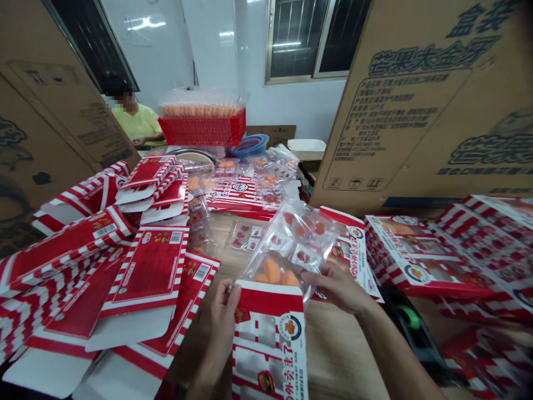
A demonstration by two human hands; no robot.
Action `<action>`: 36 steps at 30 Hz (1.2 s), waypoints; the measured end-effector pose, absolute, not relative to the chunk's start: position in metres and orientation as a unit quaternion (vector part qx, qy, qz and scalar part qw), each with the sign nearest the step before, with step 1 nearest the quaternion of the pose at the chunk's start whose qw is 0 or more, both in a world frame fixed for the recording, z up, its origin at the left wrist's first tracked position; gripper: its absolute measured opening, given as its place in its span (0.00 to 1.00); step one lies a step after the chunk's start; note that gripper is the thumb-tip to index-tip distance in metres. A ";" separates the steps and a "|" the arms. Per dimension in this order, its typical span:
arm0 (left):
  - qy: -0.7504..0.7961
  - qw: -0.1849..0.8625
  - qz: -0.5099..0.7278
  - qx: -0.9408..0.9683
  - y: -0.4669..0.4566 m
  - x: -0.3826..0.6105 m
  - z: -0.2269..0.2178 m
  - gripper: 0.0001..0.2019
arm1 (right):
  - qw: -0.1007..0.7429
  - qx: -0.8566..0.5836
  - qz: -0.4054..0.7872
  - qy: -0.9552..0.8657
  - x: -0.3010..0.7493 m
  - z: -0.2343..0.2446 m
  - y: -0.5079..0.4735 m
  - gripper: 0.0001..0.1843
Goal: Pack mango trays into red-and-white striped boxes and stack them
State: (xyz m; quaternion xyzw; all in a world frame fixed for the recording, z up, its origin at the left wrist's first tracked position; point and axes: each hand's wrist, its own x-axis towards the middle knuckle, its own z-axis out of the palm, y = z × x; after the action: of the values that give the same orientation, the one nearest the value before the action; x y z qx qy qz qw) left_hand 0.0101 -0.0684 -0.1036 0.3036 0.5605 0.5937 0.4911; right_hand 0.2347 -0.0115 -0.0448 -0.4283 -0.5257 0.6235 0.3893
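Observation:
My left hand (pixel 220 328) grips the left edge of an upright red-and-white striped carton (pixel 270 339) in front of me. The open top of the carton faces away from me. My right hand (pixel 339 286) pinches a clear plastic bag (pixel 297 241) holding orange pieces and small red packets. The bag's lower end sits in the carton's mouth, and the rest lies on the wooden table beyond it.
Flat striped cartons (pixel 147 272) pile up on the left. Filled cartons (pixel 420 255) stack on the right. Big brown cardboard boxes (pixel 433 100) stand on both sides. More clear bags (pixel 266 178), a red basket (pixel 204 129) and a seated person (pixel 135 119) are at the back.

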 end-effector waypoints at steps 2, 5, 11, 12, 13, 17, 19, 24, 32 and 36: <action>0.571 0.485 0.578 0.323 -0.072 0.014 -0.104 0.17 | 0.344 -0.411 0.647 -0.542 0.246 -0.043 -0.017 0.10; 0.564 0.495 0.525 0.402 -0.072 0.014 -0.100 0.14 | 0.274 -0.389 0.666 -0.575 0.255 -0.039 -0.021 0.10; 0.476 0.492 0.404 0.607 -0.060 0.002 -0.074 0.14 | 0.429 -0.455 0.525 -0.578 0.255 -0.022 -0.002 0.25; 0.458 0.480 0.388 0.639 -0.058 0.003 -0.071 0.14 | 0.500 -0.468 0.471 -0.556 0.255 -0.017 0.005 0.26; 0.445 0.471 0.379 0.661 -0.057 0.004 -0.070 0.14 | 0.548 -0.470 0.425 -0.546 0.254 -0.011 0.012 0.26; 0.471 0.443 0.414 0.641 -0.062 0.010 -0.083 0.12 | 0.534 -0.449 0.358 -0.620 0.253 0.002 0.026 0.13; 0.516 0.428 0.474 0.571 -0.068 0.012 -0.098 0.10 | 0.473 -0.440 0.380 -0.662 0.250 -0.001 0.020 0.10; 0.548 0.392 0.572 0.468 -0.076 0.016 -0.119 0.14 | 0.256 -0.365 0.536 -0.717 0.232 -0.034 -0.017 0.12; 0.541 0.499 0.493 0.464 -0.069 0.016 -0.099 0.17 | 0.233 -0.388 0.635 -0.626 0.221 -0.062 -0.048 0.21; 0.541 0.470 0.547 0.432 -0.062 0.015 -0.103 0.20 | 0.322 -0.448 0.608 -0.571 0.231 -0.051 -0.049 0.21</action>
State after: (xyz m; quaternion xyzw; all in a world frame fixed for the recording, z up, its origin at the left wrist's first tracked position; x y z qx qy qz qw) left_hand 0.0145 -0.0625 -0.1031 0.4324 0.5409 0.5471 0.4703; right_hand 0.2313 -0.0489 -0.0509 -0.4478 -0.5709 0.6081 0.3221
